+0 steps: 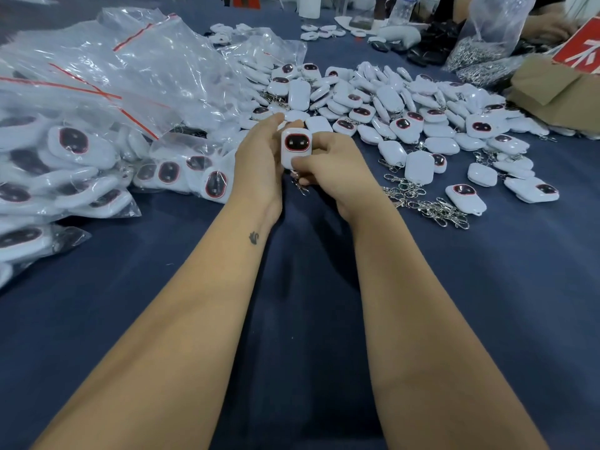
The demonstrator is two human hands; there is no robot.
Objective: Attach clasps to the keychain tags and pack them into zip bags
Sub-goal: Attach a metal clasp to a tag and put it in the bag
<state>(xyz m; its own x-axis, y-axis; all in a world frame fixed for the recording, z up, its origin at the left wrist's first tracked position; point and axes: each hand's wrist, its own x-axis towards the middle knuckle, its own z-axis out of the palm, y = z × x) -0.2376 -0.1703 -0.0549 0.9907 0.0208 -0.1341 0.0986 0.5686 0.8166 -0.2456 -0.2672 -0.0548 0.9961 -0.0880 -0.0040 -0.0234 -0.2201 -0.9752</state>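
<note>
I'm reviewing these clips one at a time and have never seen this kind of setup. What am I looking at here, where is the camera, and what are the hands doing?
There is no machine here. A person wears a camera on the head, so this single picture looks forward and down along both forearms. The left hand and right hand together hold one white tag with a dark, red-rimmed face; a metal clasp hangs below it. They work over a dark blue cloth. To the left lie clear zip bags with red strips, many already filled with tags. Behind and to the right is a pile of loose tags, and nearer, a small heap of spare clasps.
</note>
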